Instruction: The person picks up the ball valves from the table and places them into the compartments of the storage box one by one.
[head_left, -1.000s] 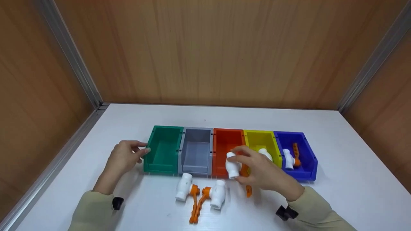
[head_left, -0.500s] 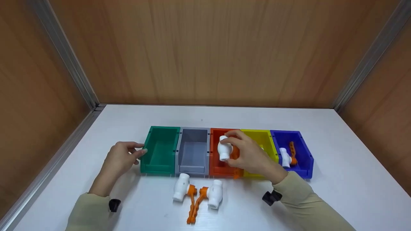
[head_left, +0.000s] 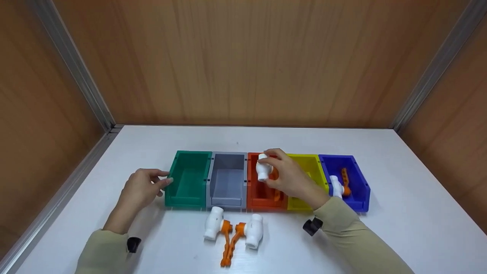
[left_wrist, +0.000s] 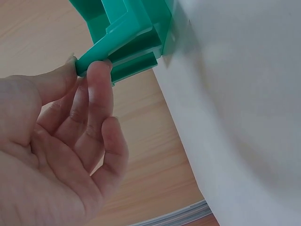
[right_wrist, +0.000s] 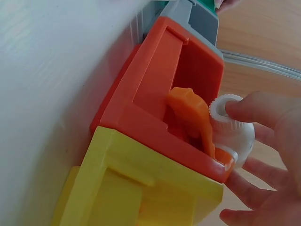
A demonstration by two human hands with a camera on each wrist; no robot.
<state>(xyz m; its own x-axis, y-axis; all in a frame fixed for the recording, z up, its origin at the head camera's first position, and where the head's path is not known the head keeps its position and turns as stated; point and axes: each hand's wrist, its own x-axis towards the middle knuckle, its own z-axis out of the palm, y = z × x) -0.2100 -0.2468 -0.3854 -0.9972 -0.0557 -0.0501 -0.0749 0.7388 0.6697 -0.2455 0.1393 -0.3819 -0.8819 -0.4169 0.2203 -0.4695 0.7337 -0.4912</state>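
Note:
My right hand grips a white plastic ball valve by its body, thumb at one end and fingers at the other. That valve's orange lever hangs down into the red bin. At the far left, my left hand pinches the side rim of the green bin between thumb and index finger. Two more ball valves, a left one and a right one, lie in front of the bins with their orange levers close together. Another valve rests inside the blue bin.
Between the green and red bins stands a grey bin. A yellow bin, partly covered by my right hand, sits between red and blue. The bins form one row on a white table, with wooden panels around it.
My right hand has carried the valve up and left, from the front edge of the red bin to above it. My left hand keeps its hold on the green bin.

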